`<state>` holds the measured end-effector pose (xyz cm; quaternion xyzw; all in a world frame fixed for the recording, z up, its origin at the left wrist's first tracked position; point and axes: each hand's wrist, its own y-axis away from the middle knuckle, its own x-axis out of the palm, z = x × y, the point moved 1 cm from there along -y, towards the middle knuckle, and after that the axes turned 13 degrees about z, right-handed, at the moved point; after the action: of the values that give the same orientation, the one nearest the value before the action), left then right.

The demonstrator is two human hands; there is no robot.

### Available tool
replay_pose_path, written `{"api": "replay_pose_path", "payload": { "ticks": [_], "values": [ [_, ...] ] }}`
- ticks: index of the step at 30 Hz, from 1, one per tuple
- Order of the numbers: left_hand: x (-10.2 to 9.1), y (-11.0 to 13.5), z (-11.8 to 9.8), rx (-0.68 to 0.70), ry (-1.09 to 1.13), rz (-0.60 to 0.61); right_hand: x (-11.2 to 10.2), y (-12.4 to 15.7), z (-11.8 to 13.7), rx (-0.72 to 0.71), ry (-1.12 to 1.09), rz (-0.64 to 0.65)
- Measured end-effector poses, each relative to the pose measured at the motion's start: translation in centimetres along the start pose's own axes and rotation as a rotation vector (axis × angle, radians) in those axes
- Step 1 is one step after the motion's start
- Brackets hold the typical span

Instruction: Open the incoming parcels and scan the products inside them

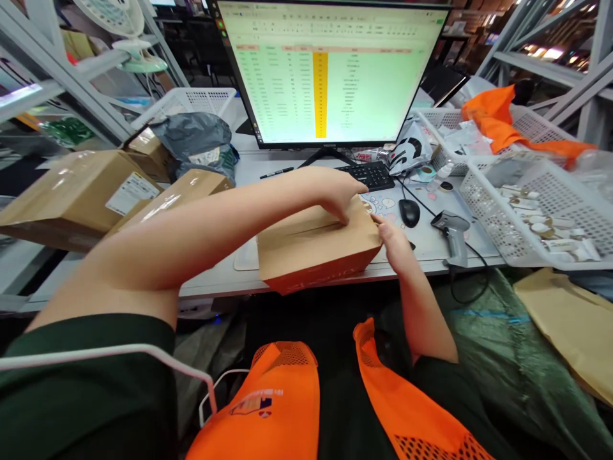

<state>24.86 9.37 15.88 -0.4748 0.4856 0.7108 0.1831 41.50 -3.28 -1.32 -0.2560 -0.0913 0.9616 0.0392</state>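
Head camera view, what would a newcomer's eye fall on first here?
Probably the big, black-framed, green-lit monitor across the upper middle. Next, the brown cardboard box below it, with the left hand on top and the right hand at its right end. The bright orange mesh-panelled vest stands out at the bottom.

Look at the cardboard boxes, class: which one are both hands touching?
The box in front of the monitor: the left hand is on its top, the right hand at its right end. The other boxes sit further left, touched by neither hand.
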Motion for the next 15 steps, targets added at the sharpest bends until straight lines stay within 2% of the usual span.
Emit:
{"api": "replay_pose_path", "payload": {
  "ticks": [3, 5, 10, 15],
  "values": [
    [-1.6, -0.9, -1.0, -0.008, -0.078, 0.080, 1.1, 0.1, 2.7, -0.026, -0.039, -0.022],
    [-2.0, -1.3, -1.5, 0.029, -0.104, 0.129, 1.5, 0.2, 3.4, -0.047, -0.073, -0.067],
    [-1.5, -2.1, -2.4, 0.095, -0.135, 0.231, 2.1, 0.5, 2.8, -0.045, -0.214, -0.142],
    [-0.4, -2.0, -3.2, 0.086, -0.136, 0.223, 2.7, 0.5, 2.4, -0.082, -0.292, -0.177]
  ]
}}
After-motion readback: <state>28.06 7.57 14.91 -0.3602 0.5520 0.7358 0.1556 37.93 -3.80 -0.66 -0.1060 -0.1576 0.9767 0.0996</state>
